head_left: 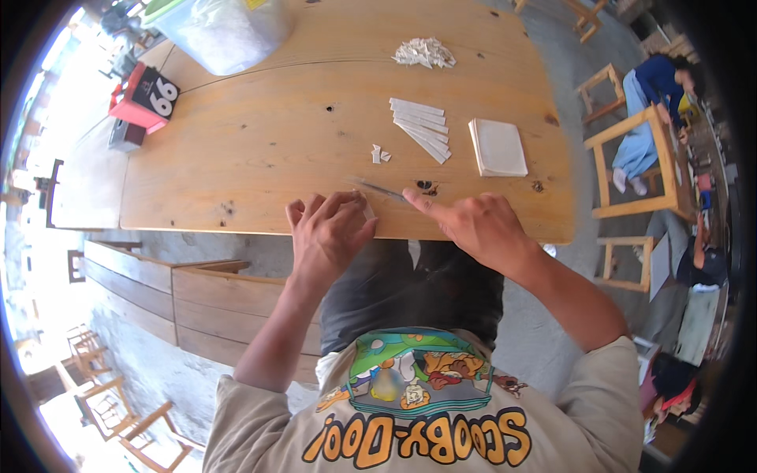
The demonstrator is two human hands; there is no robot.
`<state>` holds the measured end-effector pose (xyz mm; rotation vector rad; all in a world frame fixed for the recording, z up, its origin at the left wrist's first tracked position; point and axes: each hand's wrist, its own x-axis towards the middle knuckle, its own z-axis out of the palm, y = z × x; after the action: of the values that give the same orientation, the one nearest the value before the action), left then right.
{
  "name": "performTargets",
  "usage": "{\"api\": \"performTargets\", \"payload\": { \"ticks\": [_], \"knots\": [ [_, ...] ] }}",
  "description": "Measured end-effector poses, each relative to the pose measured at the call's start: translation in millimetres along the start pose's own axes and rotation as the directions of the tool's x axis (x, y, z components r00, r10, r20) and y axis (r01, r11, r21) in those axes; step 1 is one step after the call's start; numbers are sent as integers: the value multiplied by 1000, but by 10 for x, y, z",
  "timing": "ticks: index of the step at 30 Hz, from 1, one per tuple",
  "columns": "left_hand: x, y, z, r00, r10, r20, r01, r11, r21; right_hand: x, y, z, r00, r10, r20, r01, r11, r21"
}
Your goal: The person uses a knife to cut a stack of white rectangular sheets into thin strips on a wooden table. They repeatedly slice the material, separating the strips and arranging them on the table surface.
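My right hand [479,230] grips a slim knife [382,190], its index finger stretched along the top. The blade points left, just above the wooden table [260,169]. Close to its tip, my left hand [327,230] rests near the table's front edge with bent fingers. A small white piece [367,208] shows under those fingertips, mostly hidden. Beyond the knife lie a few small white cut bits [379,154] and a fan of several narrow white strips [422,130]. To their right sits a stack of square white sheets [498,147].
Farther back is a heap of white scraps [424,53]. A clear plastic tub [229,35] and a red and black box [147,96] stand at the far left. A wooden bench [229,303] runs below the table's front edge. People sit by wooden stools [631,165] at right.
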<state>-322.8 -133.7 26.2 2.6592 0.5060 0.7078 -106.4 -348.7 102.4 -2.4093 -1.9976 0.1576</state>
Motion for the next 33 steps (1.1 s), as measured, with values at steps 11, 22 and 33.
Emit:
{"api": "performTargets", "payload": {
  "ticks": [11,22,33],
  "knots": [
    [-72,-189,-45,996,80,29,-77,991,-110,-79,199,173,988,87,-128,-41,944,326],
    [-20,-146,-37,996,88,34,-86,994,-69,258,25,363,986,47,-157,1,956,292],
    [-45,-136,61,997,66,-48,-68,997,-41,427,6,447,985,-10,-175,29,994,104]
  ]
}}
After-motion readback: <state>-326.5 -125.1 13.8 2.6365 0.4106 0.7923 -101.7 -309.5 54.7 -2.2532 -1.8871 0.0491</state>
